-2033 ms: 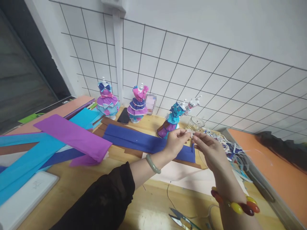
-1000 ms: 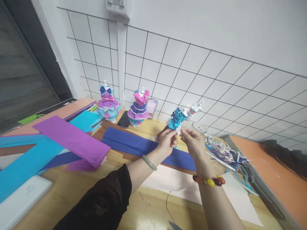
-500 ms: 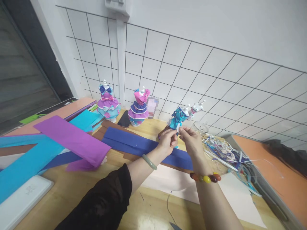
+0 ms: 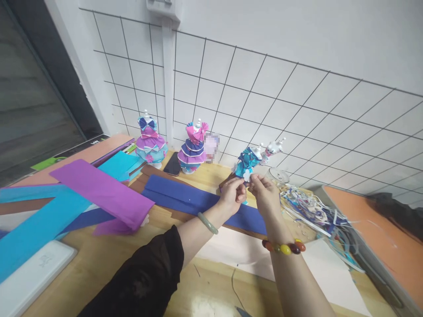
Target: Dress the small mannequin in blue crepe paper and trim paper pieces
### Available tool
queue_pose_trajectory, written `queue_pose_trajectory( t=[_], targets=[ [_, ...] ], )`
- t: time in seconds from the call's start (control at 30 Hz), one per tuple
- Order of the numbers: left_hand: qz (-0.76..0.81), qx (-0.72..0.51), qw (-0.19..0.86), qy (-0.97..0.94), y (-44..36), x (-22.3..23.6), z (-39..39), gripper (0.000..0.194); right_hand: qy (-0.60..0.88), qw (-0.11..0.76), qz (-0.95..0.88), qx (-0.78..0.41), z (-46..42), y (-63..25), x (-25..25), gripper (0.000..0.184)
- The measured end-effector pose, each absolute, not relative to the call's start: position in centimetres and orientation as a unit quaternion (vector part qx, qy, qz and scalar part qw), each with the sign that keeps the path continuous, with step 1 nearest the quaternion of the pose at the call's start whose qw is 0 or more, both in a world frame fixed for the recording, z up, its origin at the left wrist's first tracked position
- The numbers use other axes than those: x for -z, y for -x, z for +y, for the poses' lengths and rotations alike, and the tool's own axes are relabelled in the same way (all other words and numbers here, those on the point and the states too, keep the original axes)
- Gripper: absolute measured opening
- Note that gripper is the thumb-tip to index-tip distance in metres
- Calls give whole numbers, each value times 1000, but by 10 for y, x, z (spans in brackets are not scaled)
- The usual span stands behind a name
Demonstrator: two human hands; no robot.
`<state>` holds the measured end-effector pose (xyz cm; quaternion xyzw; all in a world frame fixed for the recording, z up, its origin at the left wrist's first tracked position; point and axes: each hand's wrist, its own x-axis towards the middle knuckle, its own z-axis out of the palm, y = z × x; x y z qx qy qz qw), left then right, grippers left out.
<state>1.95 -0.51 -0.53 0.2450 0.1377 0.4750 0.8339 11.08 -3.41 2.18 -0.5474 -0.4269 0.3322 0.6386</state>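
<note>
A small white flower-shaped piece (image 4: 246,175) is at the fingertips of my right hand (image 4: 266,193), whose thumb and forefinger are pinched at its edge. Just left and below it, my left hand (image 4: 230,197) has its fingers curled in a pinch; what lies between them is hidden. Right behind the flower stands a mini dress form in a teal ruffled dress (image 4: 248,159), its lower part covered by my hands. A white figure with a pink collar (image 4: 272,149) is just beyond it.
Two more dressed mini forms, one in purple and light blue (image 4: 151,143), one in pink and navy (image 4: 191,152), stand by the wall grid with a phone (image 4: 172,163). Blue paper (image 4: 185,198), purple paper (image 4: 102,189), a tangle of strips (image 4: 307,204) and a white box (image 4: 36,277) surround my arms.
The white flower shows more fully now, turned slightly between my fingertips. My hands have stayed almost in place; the whole view has shifted slightly.
</note>
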Motion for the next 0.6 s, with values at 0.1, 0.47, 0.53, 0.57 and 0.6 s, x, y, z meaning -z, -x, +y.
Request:
queue_pose_trajectory(
  t=[0.1, 0.47, 0.53, 0.57, 0.6],
  targets=[
    [134, -472, 841, -228, -20, 5, -5, 23, 544, 643, -416, -344, -35, -111, -23, 24],
    [139, -467, 847, -212, -19, 3, -5, 24, 555, 647, -439, -284, -26, -105, -20, 30],
    [139, -465, 849, -209, -19, 3, -5, 23, 553, 641, -440, -298, -28, -107, -22, 30],
    [139, -464, 849, -209, -19, 3, -6, 22, 556, 635, -436, -312, -29, -108, -24, 30],
    [138, -463, 850, -208, -19, 3, -6, 22, 561, 628, -428, -329, -31, -110, -26, 30]
  ],
)
